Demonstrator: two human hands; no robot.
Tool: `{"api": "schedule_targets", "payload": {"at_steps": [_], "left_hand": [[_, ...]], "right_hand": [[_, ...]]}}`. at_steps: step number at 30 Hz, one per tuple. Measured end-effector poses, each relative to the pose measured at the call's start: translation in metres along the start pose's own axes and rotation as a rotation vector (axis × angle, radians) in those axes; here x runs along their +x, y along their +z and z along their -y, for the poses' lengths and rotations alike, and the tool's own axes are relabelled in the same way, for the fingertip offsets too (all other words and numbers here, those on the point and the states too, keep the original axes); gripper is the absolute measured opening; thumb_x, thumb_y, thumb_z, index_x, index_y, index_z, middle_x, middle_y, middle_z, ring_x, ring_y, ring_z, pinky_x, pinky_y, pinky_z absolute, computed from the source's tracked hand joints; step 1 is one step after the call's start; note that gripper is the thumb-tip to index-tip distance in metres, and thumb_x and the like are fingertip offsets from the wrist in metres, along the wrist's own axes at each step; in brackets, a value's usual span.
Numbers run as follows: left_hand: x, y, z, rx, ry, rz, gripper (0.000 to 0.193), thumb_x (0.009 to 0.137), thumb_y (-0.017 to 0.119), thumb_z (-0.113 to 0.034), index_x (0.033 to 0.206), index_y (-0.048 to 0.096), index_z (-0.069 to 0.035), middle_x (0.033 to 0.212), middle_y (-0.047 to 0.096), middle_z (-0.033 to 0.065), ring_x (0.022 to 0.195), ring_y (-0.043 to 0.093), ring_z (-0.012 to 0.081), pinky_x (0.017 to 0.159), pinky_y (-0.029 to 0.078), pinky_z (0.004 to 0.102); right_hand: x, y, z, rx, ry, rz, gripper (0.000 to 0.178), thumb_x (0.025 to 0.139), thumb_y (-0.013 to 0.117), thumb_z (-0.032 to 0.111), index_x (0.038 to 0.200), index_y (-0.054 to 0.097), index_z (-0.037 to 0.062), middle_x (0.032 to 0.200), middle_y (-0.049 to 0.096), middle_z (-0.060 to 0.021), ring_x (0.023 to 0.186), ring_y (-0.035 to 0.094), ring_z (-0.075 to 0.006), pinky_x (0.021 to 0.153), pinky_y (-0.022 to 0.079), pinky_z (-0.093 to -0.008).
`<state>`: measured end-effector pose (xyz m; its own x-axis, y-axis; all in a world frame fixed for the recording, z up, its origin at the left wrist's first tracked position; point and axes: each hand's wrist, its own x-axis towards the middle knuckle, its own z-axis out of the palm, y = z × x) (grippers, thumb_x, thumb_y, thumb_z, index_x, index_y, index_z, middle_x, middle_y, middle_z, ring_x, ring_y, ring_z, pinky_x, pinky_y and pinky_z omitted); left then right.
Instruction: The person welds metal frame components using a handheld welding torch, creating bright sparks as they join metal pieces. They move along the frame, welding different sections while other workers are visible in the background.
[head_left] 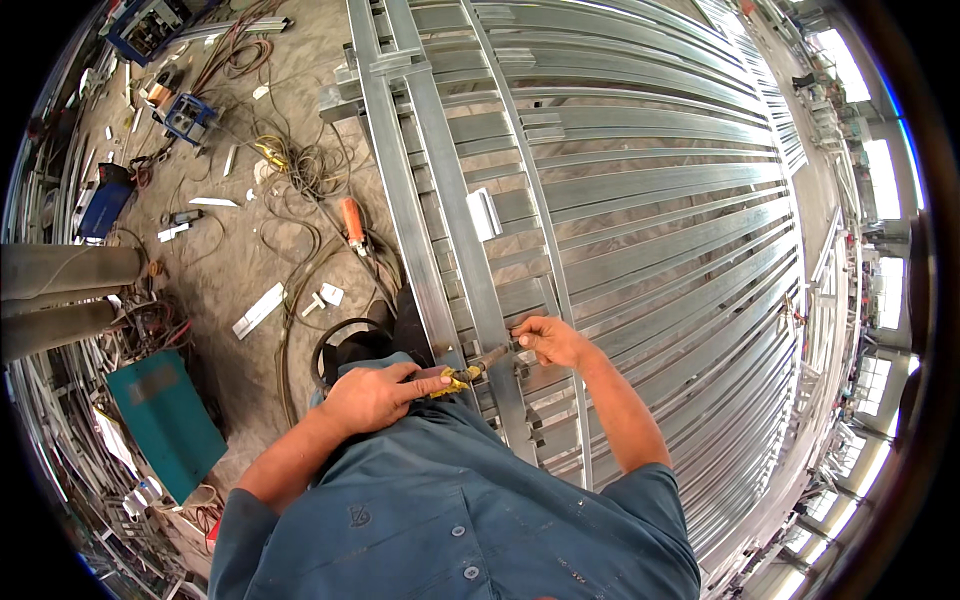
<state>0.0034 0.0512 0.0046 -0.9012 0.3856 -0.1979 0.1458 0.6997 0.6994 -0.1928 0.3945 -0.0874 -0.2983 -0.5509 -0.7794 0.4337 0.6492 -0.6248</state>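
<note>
My left hand is wrapped round the grip of a welding torch with yellow wrapping near its head. The torch points to the right, just above the silvery metal frame. At the nozzle's end, my right hand is closed in a pinch. What sits between its fingertips is too small to make out. Long parallel metal bars stretch away to the right of the frame's rails. A small white piece lies on one rail, farther off than my hands.
Tangled cables cover the floor at the left, with an orange-handled tool among them. A teal box and thick round posts stand at the far left. Blue machines and white offcuts are scattered beyond.
</note>
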Motion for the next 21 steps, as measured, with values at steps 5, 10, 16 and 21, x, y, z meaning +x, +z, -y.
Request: {"api": "schedule_targets", "payload": {"at_steps": [5, 10, 16, 21], "left_hand": [[0.0046, 0.0, -0.0067, 0.043, -0.009, -0.015, 0.065, 0.085, 0.067, -0.012, 0.143, 0.061, -0.037, 0.117, 0.069, 0.0022, 0.079, 0.073, 0.0271, 0.064, 0.061, 0.0393], [0.0023, 0.0028, -0.0079, 0.085, 0.002, -0.04, 0.063, 0.085, 0.067, -0.014, 0.143, 0.061, -0.038, 0.114, 0.069, 0.0031, 0.075, 0.073, 0.0263, 0.059, 0.061, 0.0393], [-0.0016, 0.0059, -0.0053, 0.099, -0.003, -0.063, 0.065, 0.087, 0.065, -0.015, 0.145, 0.057, -0.044, 0.109, 0.068, 0.0036, 0.07, 0.071, 0.0263, 0.056, 0.06, 0.0394], [-0.0026, 0.0077, -0.0005, 0.067, 0.018, -0.004, 0.062, 0.087, 0.066, -0.017, 0.144, 0.057, -0.04, 0.114, 0.066, 0.0054, 0.07, 0.07, 0.0281, 0.056, 0.058, 0.0422]], "right_hand": [[-0.0021, 0.0001, 0.0061, 0.032, 0.022, 0.01, 0.034, 0.102, 0.068, 0.033, 0.12, 0.066, 0.0046, 0.082, 0.058, 0.0012, 0.059, 0.049, -0.0078, 0.055, 0.043, -0.0268], [0.0005, -0.0014, -0.0011, 0.049, 0.003, 0.032, 0.035, 0.101, 0.069, 0.035, 0.12, 0.066, 0.0048, 0.084, 0.058, 0.0012, 0.06, 0.049, -0.0078, 0.055, 0.043, -0.0264], [0.0029, 0.0051, -0.0001, 0.034, -0.014, 0.014, 0.031, 0.102, 0.069, 0.03, 0.121, 0.064, 0.0052, 0.08, 0.057, 0.0012, 0.055, 0.046, -0.0079, 0.051, 0.04, -0.0264], [-0.0003, 0.0051, 0.0032, -0.077, 0.008, -0.031, 0.027, 0.103, 0.066, 0.027, 0.123, 0.064, 0.008, 0.093, 0.064, -0.0003, 0.064, 0.054, -0.0089, 0.057, 0.048, -0.0282]]}}
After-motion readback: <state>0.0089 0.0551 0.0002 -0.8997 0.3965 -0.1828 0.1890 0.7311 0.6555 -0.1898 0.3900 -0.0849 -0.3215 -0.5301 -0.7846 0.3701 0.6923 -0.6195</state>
